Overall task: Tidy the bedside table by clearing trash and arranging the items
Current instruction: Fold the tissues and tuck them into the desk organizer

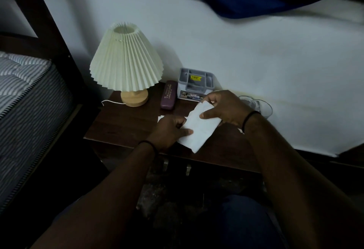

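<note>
Above the dark wooden bedside table both hands hold a folded white sheet of paper. My left hand pinches its lower left edge, thumb on top. My right hand grips its upper right end, thumb across the face. A small white scrap peeks out behind my left hand, and another scrap shows under my right wrist.
A lamp with a pleated cream shade stands at the table's back left, its white cord trailing off. A maroon glasses case and a grey organiser box sit by the wall. A clear object with cables lies right. A striped mattress is left.
</note>
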